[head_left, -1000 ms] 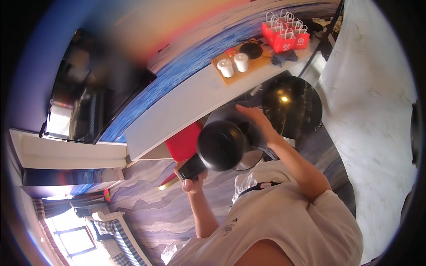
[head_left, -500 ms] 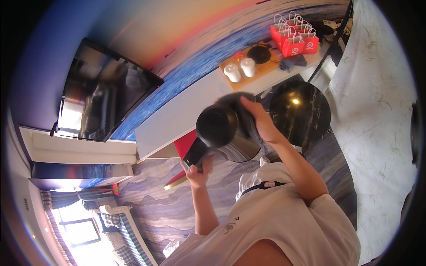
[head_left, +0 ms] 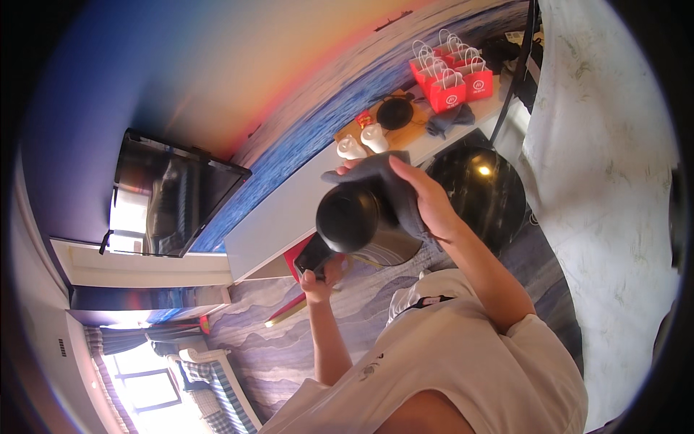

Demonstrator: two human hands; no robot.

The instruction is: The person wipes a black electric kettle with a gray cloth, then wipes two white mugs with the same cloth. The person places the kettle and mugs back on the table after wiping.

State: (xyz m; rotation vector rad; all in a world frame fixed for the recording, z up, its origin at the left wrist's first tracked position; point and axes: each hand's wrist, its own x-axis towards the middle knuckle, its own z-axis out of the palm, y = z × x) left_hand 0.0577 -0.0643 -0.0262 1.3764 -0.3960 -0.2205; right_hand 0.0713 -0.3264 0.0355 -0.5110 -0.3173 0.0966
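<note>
Behind, white desk [head_left: 289, 210] is carrying cups. Left hand [head_left: 323, 273] is gripping black kettle [head_left: 356, 220] by its handle, steadying it; right hand [head_left: 426, 199], fingers curled, is pressing grey cloth [head_left: 387, 181] against it.

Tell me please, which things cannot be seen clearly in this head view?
- Kettle: far side hidden under the grey cloth and right hand.
- Kettle handle: mostly covered by the left hand.
- White cups: too small for detail.
- Red gift bags: contents hidden.
</note>
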